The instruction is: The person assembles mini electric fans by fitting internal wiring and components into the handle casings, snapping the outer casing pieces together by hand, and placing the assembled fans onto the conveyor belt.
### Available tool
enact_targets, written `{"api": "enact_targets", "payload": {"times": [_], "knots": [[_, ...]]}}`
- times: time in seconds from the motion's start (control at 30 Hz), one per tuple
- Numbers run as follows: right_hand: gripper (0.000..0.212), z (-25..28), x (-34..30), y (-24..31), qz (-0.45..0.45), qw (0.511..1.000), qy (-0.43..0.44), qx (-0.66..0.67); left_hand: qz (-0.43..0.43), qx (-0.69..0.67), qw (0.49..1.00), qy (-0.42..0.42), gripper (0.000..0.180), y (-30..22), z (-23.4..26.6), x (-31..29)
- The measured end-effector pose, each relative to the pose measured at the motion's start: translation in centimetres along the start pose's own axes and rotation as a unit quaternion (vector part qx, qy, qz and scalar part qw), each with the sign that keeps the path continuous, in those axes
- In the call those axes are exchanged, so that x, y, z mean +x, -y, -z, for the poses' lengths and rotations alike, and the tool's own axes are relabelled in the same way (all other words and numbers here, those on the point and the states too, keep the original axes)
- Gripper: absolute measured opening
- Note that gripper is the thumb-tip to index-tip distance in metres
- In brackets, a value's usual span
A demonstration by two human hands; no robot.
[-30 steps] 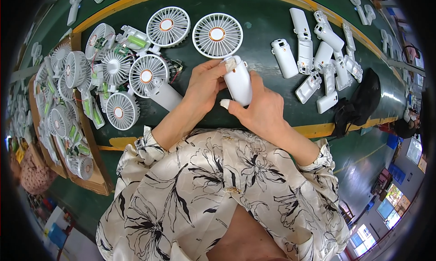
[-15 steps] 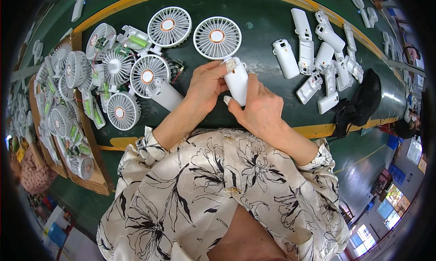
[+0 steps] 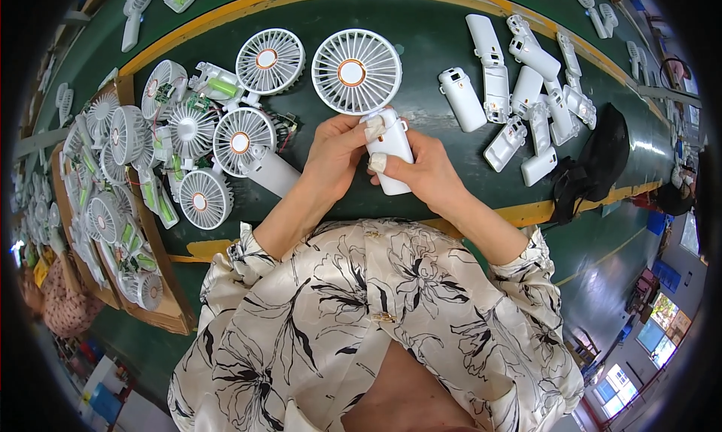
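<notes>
a white handheld fan (image 3: 357, 93) is held in both hands over the green worktop (image 3: 429, 71), close to the person's side, its round head pointing away and its handle (image 3: 392, 152) toward the body. the head has a grille of thin white spokes fanning out from a plain white hub, which is circled by a coppery orange ring. the handle is smooth, glossy white and rounded, with a small orange mark near its top and a little lug sticking out on its upper right. the left hand (image 3: 336, 152) is closed around the top of the handle, its white-wrapped thumb pressed on the front; its fingers partly cover the neck. the right hand (image 3: 430, 175) grips lower down, its thumb, also white-wrapped, laid across the front. to the left lie more white fans (image 3: 241, 140); to the right, loose white casings (image 3: 462, 101).
</notes>
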State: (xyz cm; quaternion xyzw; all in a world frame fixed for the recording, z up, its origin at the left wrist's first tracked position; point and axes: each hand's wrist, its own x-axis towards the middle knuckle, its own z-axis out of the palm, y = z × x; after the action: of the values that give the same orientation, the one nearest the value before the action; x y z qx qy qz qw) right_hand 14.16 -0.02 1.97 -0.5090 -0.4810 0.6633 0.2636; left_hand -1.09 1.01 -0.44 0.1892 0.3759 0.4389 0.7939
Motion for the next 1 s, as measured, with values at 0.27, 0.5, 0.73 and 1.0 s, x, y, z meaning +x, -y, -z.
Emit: {"api": "enact_targets", "payload": {"times": [0.27,0.5,0.73,1.0], "knots": [[0.025,-0.1,0.1,0.1,0.002,1.0,0.009,-0.017,-0.036,-0.017,0.999,-0.013,0.026,-0.1,-0.5,-0.1],[0.029,0.1,0.5,-0.8,-0.027,0.998,0.051,0.006,-0.032,0.003,0.996,-0.089,0.021,-0.4,-1.2,-0.5],[0.034,0.1,0.9,-0.4,-0.062,0.998,-0.011,-0.016,-0.013,0.008,0.995,-0.102,0.02,-0.2,-0.9,0.1],[0.055,-0.9,-0.6,1.0,0.244,0.829,-0.194,-0.464,0.028,-0.006,0.986,-0.165,0.023,-0.4,-1.3,0.3]]}}
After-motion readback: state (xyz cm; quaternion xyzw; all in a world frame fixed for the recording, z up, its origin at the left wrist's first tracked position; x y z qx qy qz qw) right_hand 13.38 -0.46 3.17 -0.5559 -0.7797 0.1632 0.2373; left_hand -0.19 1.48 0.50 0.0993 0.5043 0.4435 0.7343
